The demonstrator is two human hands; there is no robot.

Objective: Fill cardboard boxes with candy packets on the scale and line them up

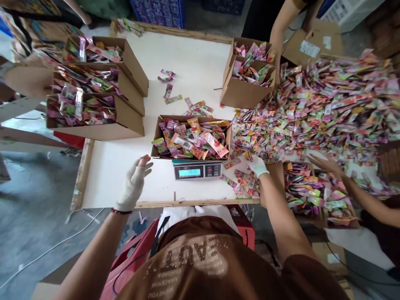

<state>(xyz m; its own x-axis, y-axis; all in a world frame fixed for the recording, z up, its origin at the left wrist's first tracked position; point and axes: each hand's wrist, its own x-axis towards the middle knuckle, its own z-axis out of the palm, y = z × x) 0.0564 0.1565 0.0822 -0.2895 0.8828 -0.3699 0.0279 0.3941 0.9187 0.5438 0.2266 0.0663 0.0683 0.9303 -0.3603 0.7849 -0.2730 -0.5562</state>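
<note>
A cardboard box [156,143] heaped with colourful packets [193,139] sits on a digital scale [197,170] with a lit display. My left hand [134,183], in a white glove, hovers open over the white table just left of the scale, touching nothing. My right hand [256,165], also gloved, reaches right of the scale into loose packets [246,183] at the edge of a big heap; its fingers are curled downward among them and what they grip is hidden.
Three packet-filled boxes [93,112] are stacked at the left. Two more boxes [246,79] stand at the back, where another person's arm [279,29] reaches. A huge packet heap [328,100] covers the right. A second person's hand [325,163] works over a low box [312,196].
</note>
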